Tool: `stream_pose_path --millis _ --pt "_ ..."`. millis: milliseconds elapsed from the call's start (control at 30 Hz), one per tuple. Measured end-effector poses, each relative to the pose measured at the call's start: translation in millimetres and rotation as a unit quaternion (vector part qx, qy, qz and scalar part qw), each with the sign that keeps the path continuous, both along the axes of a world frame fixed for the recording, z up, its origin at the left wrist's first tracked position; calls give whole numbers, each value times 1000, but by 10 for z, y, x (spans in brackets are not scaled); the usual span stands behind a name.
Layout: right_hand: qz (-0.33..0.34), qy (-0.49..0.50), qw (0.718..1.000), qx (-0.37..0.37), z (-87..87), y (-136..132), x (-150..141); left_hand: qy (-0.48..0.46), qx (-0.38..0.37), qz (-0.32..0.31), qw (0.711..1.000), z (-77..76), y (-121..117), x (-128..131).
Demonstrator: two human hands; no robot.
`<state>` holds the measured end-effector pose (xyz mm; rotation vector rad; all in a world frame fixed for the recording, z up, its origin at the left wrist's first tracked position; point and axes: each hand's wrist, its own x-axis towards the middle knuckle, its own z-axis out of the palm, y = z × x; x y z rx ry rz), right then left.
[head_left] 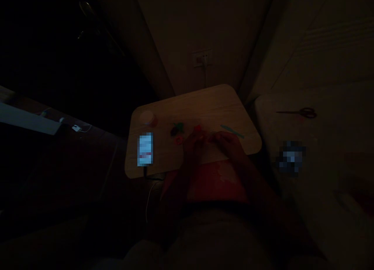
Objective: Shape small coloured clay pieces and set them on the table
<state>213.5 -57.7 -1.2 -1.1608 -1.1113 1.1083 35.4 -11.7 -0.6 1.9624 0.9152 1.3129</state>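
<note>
The scene is very dark. My left hand (193, 142) rests over the small wooden-topped table (210, 102), fingers curled at a small bright red piece (198, 127). Close to its right, my right hand (224, 140) has its fingers pressed together; whatever lies between them is too dim to make out. Left of my left hand are a small orange-red piece (179, 140) and a green and dark clump (177, 128). A slim light-blue tool (232, 131) lies just beyond my right hand.
A phone with a lit, blurred-out screen (145, 149) and a small lidded tub (149, 118) are on the table's left side. Scissors (305, 113) and a pixelated object (291, 157) lie on the pale surface at right. A wall socket (202, 59) holds a plug.
</note>
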Motion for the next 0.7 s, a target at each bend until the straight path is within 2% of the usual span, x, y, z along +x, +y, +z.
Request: stream_pose_path --millis 100,233,300,500,600,700 --pt "-3 6 1000 0 -2 4 1 -11 -41 -6 999 -13 -12 3" --pt "-12 10 1000 4 -5 0 4 -65 -168 -6 984 -2 -67 23" --pt "-8 11 1000 2 3 -6 4 -84 -206 -3 975 18 -101 29" --pt "-11 20 1000 -2 12 -11 7 -47 -191 -17 980 76 -129 -5" --pt "-11 3 1000 1 15 -6 16 -34 -153 16 988 97 -99 -24" --pt "-10 -11 1000 2 35 -7 18 -57 -152 28 986 101 -85 -22"
